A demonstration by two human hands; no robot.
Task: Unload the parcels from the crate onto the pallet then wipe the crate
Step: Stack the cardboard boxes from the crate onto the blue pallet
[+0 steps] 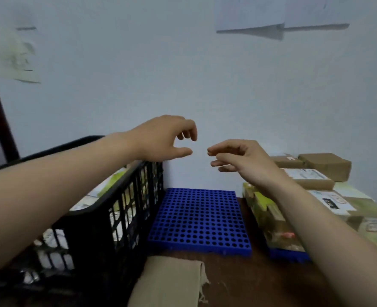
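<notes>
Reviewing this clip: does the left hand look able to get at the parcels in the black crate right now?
Probably yes. The left hand is empty and sits above the right rim of the black crate. The crate has an open top, and nothing covers the parcels inside.

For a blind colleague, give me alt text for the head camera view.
The left hand and right hand hover empty above a blue perforated pallet. A black crate holding parcels stands at left; more parcels lie at right, a beige cloth in front.
</notes>
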